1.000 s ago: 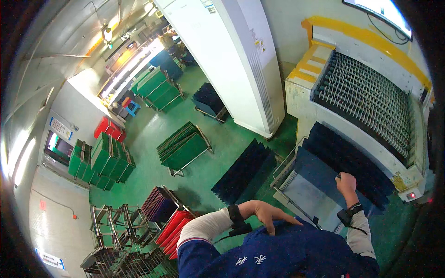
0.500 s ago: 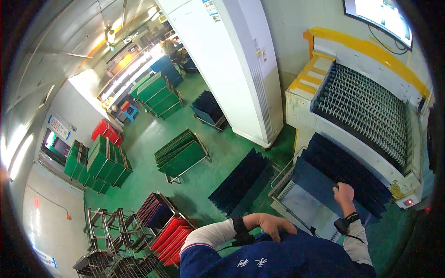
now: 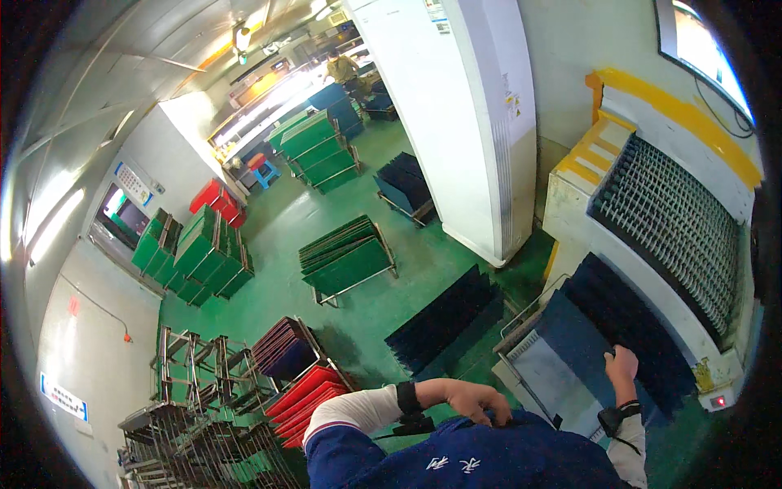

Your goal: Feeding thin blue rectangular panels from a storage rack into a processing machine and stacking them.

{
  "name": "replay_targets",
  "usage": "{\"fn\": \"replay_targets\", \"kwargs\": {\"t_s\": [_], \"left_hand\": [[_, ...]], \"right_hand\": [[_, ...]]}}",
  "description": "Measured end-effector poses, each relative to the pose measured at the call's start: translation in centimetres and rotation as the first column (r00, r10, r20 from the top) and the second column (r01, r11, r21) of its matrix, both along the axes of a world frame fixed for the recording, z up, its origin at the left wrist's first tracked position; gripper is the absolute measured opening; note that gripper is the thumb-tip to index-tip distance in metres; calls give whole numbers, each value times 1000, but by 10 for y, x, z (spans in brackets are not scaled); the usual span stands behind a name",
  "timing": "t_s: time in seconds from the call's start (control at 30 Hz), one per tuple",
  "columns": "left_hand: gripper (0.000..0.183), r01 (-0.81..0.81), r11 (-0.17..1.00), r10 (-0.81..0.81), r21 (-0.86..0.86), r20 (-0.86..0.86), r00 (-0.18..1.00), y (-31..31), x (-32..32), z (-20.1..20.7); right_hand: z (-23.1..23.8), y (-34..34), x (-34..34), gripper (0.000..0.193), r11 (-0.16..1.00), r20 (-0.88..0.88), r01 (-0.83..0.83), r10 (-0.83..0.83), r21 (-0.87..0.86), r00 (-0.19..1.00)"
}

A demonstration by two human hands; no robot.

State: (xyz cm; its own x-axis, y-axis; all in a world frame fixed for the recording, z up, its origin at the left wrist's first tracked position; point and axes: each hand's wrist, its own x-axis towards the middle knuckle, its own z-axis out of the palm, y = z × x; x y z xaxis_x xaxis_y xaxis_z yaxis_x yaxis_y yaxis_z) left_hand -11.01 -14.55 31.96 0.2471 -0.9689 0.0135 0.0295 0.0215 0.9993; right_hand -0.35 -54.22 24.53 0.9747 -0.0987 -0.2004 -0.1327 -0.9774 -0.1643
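My right hand (image 3: 621, 364) is closed on the edge of a dark blue flat panel (image 3: 570, 332), which leans at the front of a row of similar dark panels (image 3: 631, 326) in a metal rack (image 3: 521, 342). My left hand (image 3: 476, 401) is bent close to the front of my blue top, its fingers curled downward. Its fingertips are hidden, so what they hold, if anything, does not show. Both wrists wear black bands. A pale, light-coloured surface (image 3: 542, 371) shows in the rack beside the front panel.
Right of the rack stands a machine with rows of rollers (image 3: 668, 236). Another stack of dark panels (image 3: 444, 322) is on the green floor, with a rack of green panels (image 3: 346, 261) beyond. Red panels (image 3: 309, 399) and metal frames (image 3: 204, 367) stand at left. A tall white cabinet (image 3: 448, 122) rises ahead.
The view has turned slightly, so most surroundings sit further right. My right hand keeps its hold on the panel's edge, and my left hand stays near my top.
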Motion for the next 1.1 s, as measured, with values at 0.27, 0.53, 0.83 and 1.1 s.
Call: {"fn": "replay_targets", "kwargs": {"t_s": [0.27,0.53,0.83,1.1], "left_hand": [[50,5,977,36,214,-189,981,21,-11,73],[78,204,955,-43,217,-575,817,3,-21,59],[72,353,921,-121,165,-741,661,-26,-2,39],[72,430,879,-175,208,-698,695,-34,10,37]], "right_hand": [[-17,-9,0,37,998,100,-55,54,6,993],[-13,-9,3,37,998,126,-64,61,24,990],[-17,-11,2,39,997,109,-68,65,24,992],[-30,-18,3,35,990,218,-130,137,-46,966]]}}
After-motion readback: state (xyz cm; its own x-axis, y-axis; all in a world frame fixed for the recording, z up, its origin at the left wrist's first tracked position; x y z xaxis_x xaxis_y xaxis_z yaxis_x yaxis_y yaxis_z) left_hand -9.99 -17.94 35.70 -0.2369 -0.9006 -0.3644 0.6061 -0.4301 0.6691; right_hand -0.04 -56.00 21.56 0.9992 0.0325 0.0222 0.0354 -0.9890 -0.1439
